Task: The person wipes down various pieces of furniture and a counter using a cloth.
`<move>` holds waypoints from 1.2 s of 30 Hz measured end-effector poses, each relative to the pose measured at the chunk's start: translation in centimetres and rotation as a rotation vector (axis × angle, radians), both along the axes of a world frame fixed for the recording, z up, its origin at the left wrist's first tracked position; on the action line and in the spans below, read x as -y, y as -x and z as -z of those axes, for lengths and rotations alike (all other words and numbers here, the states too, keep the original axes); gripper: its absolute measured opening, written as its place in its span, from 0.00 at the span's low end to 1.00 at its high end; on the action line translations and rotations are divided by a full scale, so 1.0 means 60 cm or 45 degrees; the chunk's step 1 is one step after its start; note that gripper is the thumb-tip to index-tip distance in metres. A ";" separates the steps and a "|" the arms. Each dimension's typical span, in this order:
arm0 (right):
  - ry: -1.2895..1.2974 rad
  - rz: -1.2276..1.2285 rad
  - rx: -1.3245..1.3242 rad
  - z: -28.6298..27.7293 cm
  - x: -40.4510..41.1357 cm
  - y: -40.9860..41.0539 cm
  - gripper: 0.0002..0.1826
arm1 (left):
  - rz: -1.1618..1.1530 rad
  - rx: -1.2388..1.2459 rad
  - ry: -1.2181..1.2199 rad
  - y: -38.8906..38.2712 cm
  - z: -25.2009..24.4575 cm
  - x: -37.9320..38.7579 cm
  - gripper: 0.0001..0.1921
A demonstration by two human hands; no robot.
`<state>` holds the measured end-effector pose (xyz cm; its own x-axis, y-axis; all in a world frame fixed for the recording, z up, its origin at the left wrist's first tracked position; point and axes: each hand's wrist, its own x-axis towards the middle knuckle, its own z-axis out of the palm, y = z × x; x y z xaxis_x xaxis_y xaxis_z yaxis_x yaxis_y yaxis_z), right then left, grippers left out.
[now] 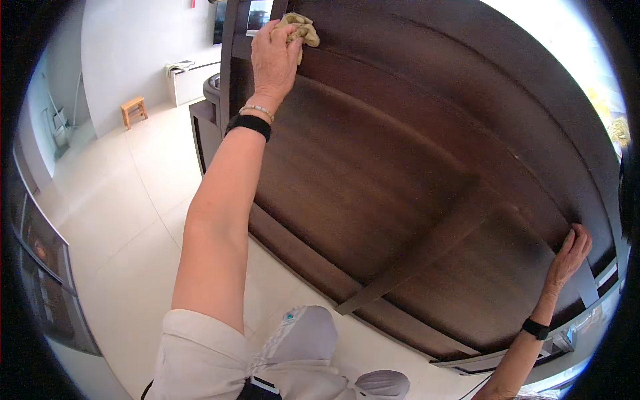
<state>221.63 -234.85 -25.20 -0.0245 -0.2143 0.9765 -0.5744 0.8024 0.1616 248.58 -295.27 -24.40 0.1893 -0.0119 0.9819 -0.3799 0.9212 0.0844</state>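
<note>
My left hand [274, 62] is at the upper left, raised against a large dark wooden panel [360, 165] with rails and a crosspiece. Its fingers grip a crumpled tan cloth [304, 32], which touches the panel near its left upright. At the far right, my right hand [570, 255] rests with bent fingers on a curved rail of the same panel; no object shows in it. Both wrists wear black bands, and a beaded bracelet [257, 110] circles the left one.
A small wooden stool [133, 110] stands on the pale tiled floor [130, 200] at the left. Behind it is a white cabinet [195, 85] with a cloth on top. A dark cabinet [200, 117] adjoins the panel's left side. A glass-fronted unit [47, 260] curves along the left rim.
</note>
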 end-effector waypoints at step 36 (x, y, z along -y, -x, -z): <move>-0.069 0.090 -0.111 0.003 -0.032 0.048 0.15 | 0.483 0.390 0.134 0.144 0.269 -0.356 0.21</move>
